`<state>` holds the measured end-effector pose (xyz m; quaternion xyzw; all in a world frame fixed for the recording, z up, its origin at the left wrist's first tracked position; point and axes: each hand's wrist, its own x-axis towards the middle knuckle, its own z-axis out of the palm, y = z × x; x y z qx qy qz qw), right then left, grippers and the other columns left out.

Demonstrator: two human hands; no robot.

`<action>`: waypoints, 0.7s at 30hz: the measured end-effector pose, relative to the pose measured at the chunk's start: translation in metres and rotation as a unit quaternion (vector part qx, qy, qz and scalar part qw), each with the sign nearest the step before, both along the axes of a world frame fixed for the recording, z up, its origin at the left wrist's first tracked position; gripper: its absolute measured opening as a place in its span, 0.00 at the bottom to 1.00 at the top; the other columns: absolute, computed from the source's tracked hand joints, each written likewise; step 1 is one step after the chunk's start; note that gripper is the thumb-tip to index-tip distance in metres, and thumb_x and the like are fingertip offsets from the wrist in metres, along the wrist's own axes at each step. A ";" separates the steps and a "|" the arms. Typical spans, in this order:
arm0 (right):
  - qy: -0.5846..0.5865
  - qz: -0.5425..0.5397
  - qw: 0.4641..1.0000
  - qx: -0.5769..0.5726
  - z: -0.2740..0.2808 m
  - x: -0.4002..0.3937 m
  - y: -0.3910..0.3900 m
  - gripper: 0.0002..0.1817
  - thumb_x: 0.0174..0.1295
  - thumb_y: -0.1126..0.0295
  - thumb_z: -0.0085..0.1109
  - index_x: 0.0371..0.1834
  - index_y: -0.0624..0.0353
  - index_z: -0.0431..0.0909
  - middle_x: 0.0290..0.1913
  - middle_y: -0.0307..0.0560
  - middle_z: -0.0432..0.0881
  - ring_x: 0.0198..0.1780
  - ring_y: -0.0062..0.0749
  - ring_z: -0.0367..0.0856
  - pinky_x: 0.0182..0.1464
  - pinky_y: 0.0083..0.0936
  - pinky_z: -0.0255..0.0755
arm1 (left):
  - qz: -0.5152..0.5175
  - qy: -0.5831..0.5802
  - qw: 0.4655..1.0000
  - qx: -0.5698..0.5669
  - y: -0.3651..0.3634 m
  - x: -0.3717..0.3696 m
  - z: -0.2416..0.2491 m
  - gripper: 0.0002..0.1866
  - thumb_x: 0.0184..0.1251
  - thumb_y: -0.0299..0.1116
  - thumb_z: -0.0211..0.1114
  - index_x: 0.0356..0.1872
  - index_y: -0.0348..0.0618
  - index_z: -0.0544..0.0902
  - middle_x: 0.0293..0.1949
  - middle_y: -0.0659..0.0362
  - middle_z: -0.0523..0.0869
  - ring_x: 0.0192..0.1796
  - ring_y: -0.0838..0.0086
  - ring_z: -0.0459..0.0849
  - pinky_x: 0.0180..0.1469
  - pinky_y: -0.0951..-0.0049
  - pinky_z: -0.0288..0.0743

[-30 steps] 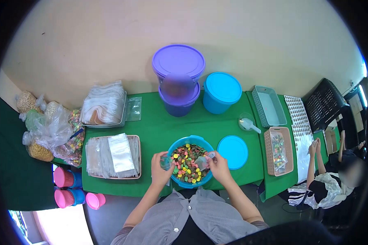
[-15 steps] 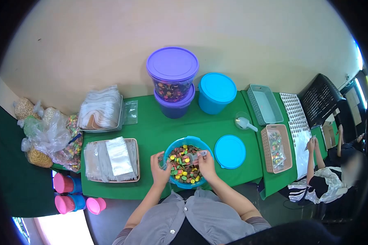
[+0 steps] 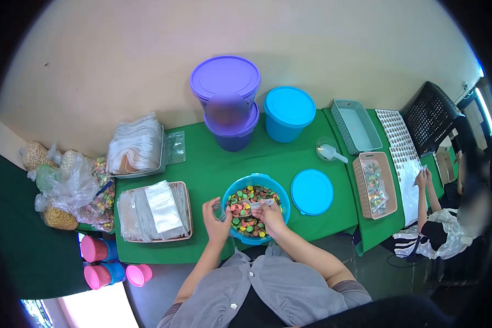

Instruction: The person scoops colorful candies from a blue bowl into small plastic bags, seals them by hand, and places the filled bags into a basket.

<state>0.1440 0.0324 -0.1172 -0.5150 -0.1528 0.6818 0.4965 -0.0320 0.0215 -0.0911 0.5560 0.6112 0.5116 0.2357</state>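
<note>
A blue tub (image 3: 286,191) full of colourful round candies (image 3: 252,195) stands near the table's front edge. My right hand (image 3: 270,216) is closed on the handle of a clear scoop (image 3: 243,208), which lies over the candies with some in it. At the tub's left rim, my left hand (image 3: 217,221) is closed around a small clear plastic container or bag, its mouth towards the scoop. The round blue lid (image 3: 311,192) lies right of the tub.
Baskets of clear bags (image 3: 190,218) (image 3: 161,158) stand left. Behind are purple tubs (image 3: 232,136) and a blue lidded bucket (image 3: 290,115). Right are a green basket (image 3: 358,126), a pink basket (image 3: 391,202), another scoop (image 3: 331,153) and a co-worker (image 3: 440,232).
The scoop in my right hand has moved left, close to my left hand, and now holds candies. The view has shifted slightly.
</note>
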 end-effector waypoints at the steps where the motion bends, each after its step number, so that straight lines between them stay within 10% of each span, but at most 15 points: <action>1: 0.000 0.000 1.000 0.001 0.001 0.002 0.000 0.12 0.74 0.64 0.49 0.50 0.61 0.67 0.39 0.49 0.80 0.37 0.28 0.81 0.41 0.24 0.80 | -0.001 0.011 1.000 0.008 -0.001 -0.002 0.001 0.21 0.55 0.27 0.67 0.52 0.38 0.76 0.47 0.52 0.76 0.50 0.63 0.79 0.51 0.66 0.75; 10: -0.072 -0.094 0.988 0.102 0.059 0.033 -0.007 0.10 0.74 0.65 0.49 0.48 0.60 0.69 0.35 0.44 0.79 0.33 0.23 0.80 0.37 0.20 0.78 | -0.036 0.018 0.999 0.032 0.001 -0.015 0.045 0.23 0.51 0.26 0.71 0.50 0.38 0.77 0.44 0.52 0.77 0.48 0.65 0.79 0.50 0.68 0.74; 21: -0.147 -0.075 0.953 0.253 0.127 0.040 -0.010 0.08 0.72 0.69 0.52 0.47 0.62 0.72 0.29 0.39 0.78 0.26 0.16 0.76 0.28 0.16 0.70 | -0.268 0.170 0.948 0.013 0.012 0.025 0.085 0.52 0.37 0.33 0.80 0.69 0.44 0.62 0.48 0.53 0.79 0.51 0.56 0.78 0.57 0.59 0.70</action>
